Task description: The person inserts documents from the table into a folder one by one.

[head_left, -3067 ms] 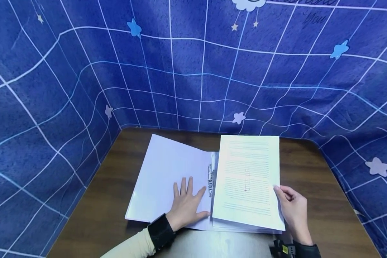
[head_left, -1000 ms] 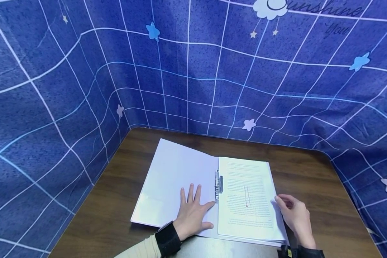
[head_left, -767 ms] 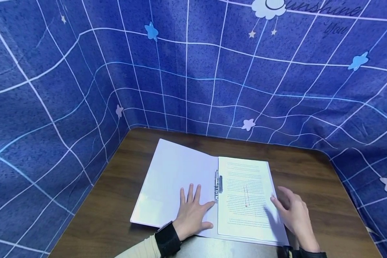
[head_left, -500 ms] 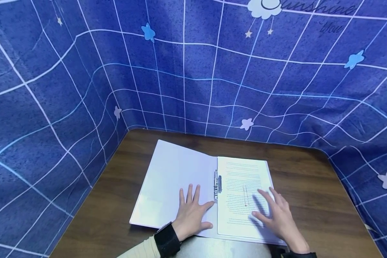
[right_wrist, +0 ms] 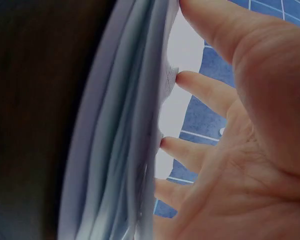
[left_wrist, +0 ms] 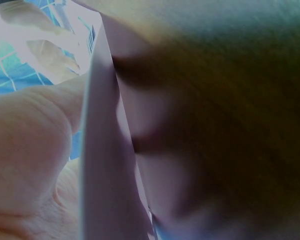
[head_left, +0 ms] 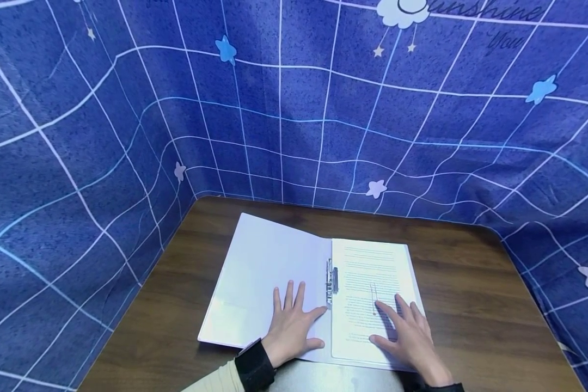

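Note:
A white ring binder (head_left: 264, 267) lies spread on the table, its metal clip (head_left: 331, 276) along the spine. Over the right side lies a stack of printed pages (head_left: 362, 261), its top sheet marked with thin red lines. My left hand (head_left: 290, 329) rests spread on the bare left cover, thumb side toward the spine. With fingers spread and slightly bent, my right hand (head_left: 405, 332) touches the lower right of the top page. In the right wrist view, fingertips of the right hand (right_wrist: 230, 130) meet the page surface, and layered sheet edges (right_wrist: 125, 125) show beside it.
The brown wooden table (head_left: 470, 288) extends around the binder. A blue curtain (head_left: 274, 109) with white grid lines and stars hangs behind and at both sides. A shiny grey patch (head_left: 338, 378) shows at the table's front.
The lifted page has come down flat onto the stack. My right hand has let go of its right edge and moved left onto the page. My left hand stays on the cover.

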`<state>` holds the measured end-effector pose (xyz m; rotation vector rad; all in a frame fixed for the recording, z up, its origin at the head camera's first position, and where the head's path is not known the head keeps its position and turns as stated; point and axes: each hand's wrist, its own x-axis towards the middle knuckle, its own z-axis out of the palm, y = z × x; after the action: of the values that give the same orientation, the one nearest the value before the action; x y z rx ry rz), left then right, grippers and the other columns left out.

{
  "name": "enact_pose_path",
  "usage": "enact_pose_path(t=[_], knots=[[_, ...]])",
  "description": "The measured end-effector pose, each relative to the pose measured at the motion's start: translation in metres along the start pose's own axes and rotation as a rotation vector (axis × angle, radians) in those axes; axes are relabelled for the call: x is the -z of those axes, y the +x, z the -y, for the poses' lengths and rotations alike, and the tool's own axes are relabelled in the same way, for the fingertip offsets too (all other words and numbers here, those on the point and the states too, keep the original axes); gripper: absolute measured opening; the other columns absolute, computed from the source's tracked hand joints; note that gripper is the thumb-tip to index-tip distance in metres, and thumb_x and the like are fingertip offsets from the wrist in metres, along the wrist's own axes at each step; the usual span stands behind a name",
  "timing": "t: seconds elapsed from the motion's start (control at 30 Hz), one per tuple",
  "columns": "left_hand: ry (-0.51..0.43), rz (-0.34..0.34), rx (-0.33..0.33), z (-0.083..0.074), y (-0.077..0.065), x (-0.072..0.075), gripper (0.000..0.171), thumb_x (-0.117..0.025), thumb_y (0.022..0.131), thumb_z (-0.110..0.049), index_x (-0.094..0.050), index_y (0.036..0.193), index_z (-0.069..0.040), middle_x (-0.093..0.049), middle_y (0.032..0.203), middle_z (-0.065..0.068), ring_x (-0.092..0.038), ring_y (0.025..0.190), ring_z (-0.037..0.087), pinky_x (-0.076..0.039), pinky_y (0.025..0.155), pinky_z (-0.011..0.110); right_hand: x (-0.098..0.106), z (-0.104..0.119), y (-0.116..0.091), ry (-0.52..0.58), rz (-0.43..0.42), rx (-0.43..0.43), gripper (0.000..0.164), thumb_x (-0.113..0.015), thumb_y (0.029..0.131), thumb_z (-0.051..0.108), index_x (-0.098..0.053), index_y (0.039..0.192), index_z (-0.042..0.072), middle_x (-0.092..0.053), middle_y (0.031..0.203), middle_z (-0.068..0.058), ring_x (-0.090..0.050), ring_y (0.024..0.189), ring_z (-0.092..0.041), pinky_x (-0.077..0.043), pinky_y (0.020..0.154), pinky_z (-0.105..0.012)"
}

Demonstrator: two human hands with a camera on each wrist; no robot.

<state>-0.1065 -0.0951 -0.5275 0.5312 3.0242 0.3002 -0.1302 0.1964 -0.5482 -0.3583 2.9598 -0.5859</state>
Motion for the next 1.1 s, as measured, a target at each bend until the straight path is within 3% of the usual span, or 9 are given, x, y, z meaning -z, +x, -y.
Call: enact_pose_path(t=[0.27, 0.73, 0.9, 1.03, 1.1], knots=[[0.004, -0.002, -0.002, -0.001, 0.0, -0.001, 0.07, -0.081, 0.077, -0.062, -0.066, 0.138, -0.033, -0.034, 0.158, 0.033, -0.023, 0.146, 0.059, -0.015, 0.109, 0.081, 0.001, 0.005, 0.003, -0.003, 0.068, -0.068, 0.082, -0.083, 0.079, 0.054, -0.057, 0.147, 0.017, -0.027, 0.16, -0.036, -0.014, 0.143, -0.067, -0.011, 0.11, -0.08], [-0.006, 0.004, 0.025, -0.003, 0.004, 0.004, 0.069, -0.079, 0.081, -0.06, -0.064, 0.141, -0.028, -0.036, 0.158, 0.029, -0.024, 0.147, 0.058, -0.014, 0.11, 0.08, 0.001, 0.006, 0.001, -0.012, 0.049, -0.051, 0.08, -0.084, 0.08, 0.051, -0.058, 0.146, 0.016, -0.029, 0.158, -0.037, -0.015, 0.143, -0.067, -0.017, 0.107, -0.082], [-0.001, -0.02, 0.08, -0.011, 0.023, 0.028, 0.069, -0.075, 0.086, -0.059, -0.061, 0.144, -0.024, -0.047, 0.153, 0.024, -0.039, 0.141, 0.055, -0.021, 0.108, 0.08, 0.002, 0.002, 0.001, -0.023, 0.035, -0.043, 0.08, -0.084, 0.08, 0.053, -0.059, 0.146, 0.016, -0.03, 0.158, -0.037, -0.016, 0.142, -0.067, -0.018, 0.106, -0.082], [0.006, -0.024, 0.107, -0.017, 0.049, 0.058, 0.066, -0.073, 0.089, -0.057, -0.062, 0.144, -0.021, -0.062, 0.138, 0.017, -0.058, 0.125, 0.045, -0.033, 0.103, 0.077, 0.001, 0.001, 0.0, -0.017, 0.035, -0.038, 0.081, -0.084, 0.078, 0.054, -0.059, 0.146, 0.016, -0.03, 0.158, -0.036, -0.016, 0.142, -0.067, -0.017, 0.107, -0.082], [0.006, -0.034, 0.111, -0.016, 0.062, 0.068, 0.062, -0.073, 0.091, -0.053, -0.063, 0.142, -0.019, -0.068, 0.127, 0.015, -0.065, 0.112, 0.039, -0.043, 0.097, 0.069, 0.0, 0.002, 0.001, -0.01, 0.037, -0.037, 0.081, -0.084, 0.078, 0.054, -0.059, 0.146, 0.016, -0.03, 0.158, -0.036, -0.015, 0.143, -0.067, -0.017, 0.108, -0.081]])
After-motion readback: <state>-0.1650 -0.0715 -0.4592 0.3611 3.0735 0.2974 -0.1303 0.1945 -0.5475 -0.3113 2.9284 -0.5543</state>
